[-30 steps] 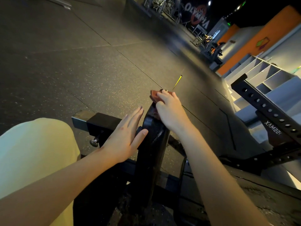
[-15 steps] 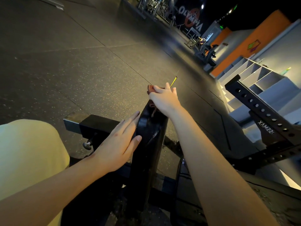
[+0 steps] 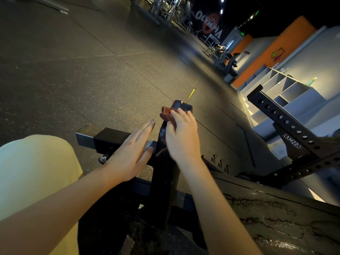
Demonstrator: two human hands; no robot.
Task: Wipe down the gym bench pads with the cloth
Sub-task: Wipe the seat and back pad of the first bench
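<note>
The right hand (image 3: 181, 137) grips the red-brown cloth (image 3: 166, 114) on top of the thin black pad (image 3: 162, 186), near its 12 o'clock end. The left hand (image 3: 131, 153) lies flat, fingers straight, on that pad's 9 o'clock side. The big pad (image 3: 287, 218) at 4 o'clock looks wet, so it may be done, and this one seems half wiped.

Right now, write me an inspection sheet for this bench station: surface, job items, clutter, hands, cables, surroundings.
Surface: speckled rubber floor, one yellow mark.
Job's things: upright black pad, seen edge-on; reddish cloth near its top; second pad at lower right, surface looks worn.
Clutter: nothing seen.
Hands: left hand flat, fingers straight, at the upright pad's left side; right hand holds the cloth on the pad.
Cables: nothing seen.
Surroundings: perforated rack upright; grey cubby shelves with a bottle on top; orange wall behind.
</note>
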